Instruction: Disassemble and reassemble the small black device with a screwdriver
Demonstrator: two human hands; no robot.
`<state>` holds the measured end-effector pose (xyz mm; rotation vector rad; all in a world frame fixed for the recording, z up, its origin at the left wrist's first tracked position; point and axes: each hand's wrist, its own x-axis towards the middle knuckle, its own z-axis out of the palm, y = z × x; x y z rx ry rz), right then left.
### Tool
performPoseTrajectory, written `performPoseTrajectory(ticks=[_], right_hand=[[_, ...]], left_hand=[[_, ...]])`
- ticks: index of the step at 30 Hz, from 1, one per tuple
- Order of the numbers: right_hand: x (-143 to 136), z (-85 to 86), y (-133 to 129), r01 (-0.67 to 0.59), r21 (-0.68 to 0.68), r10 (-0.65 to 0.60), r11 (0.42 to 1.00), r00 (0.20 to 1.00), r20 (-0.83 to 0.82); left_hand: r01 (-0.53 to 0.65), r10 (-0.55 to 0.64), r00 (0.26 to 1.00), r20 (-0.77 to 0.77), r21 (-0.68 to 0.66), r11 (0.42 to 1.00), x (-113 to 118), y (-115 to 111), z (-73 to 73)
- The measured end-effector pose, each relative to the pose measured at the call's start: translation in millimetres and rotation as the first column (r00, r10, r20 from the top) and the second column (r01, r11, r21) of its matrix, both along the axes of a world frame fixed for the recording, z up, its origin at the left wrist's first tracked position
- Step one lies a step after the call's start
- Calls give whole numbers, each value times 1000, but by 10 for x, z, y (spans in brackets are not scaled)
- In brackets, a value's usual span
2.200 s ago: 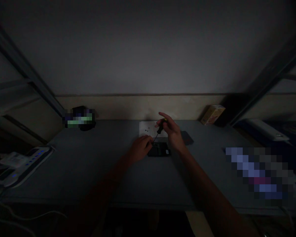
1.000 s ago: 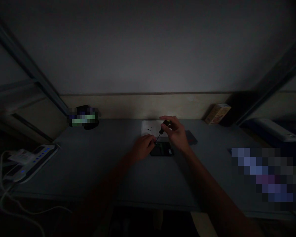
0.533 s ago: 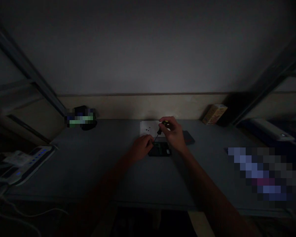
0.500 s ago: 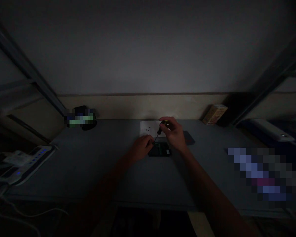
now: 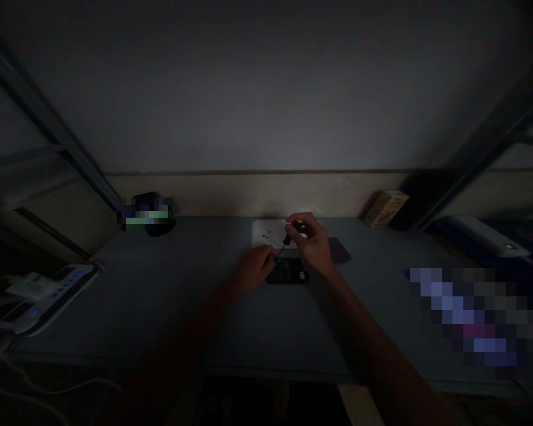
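My right hand (image 5: 311, 241) is closed around the handle of a black and yellow screwdriver (image 5: 286, 239), its thin shaft slanting down to the left. The tip meets the upper left part of a dark phone-like device (image 5: 288, 271) lying flat on the desk. My left hand (image 5: 254, 267) is at the device's left edge, fingers bent together near the tip; whether they pinch something small is hidden. Behind the device lies a white sheet (image 5: 262, 228) with several tiny dark pieces on it. A dark flat panel (image 5: 339, 251) rests just right of my right hand.
A power strip (image 5: 57, 299) with blue lights and white cables is on the left of the grey desk (image 5: 160, 319). A small box (image 5: 385, 208) stands at the back right. Blurred-out items lie at the back left and right. A pale device (image 5: 488, 235) is far right.
The whole view has shifted slightly. Both hands and the screwdriver keep nearly the same place over the device.
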<state>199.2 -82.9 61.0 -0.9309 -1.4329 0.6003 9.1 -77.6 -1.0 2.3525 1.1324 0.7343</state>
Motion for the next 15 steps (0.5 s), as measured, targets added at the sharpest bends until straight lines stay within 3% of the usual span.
performPoseTrajectory(ticks=[7, 15], right_hand=[[62, -74, 64, -222, -77, 212, 972, 970, -120], [-24, -129, 62, 104, 74, -107, 992, 994, 31]], left_hand=[[6, -6, 1000, 2, -1, 1000, 0, 2, -5], [9, -9, 1000, 9, -5, 1000, 5, 7, -13]])
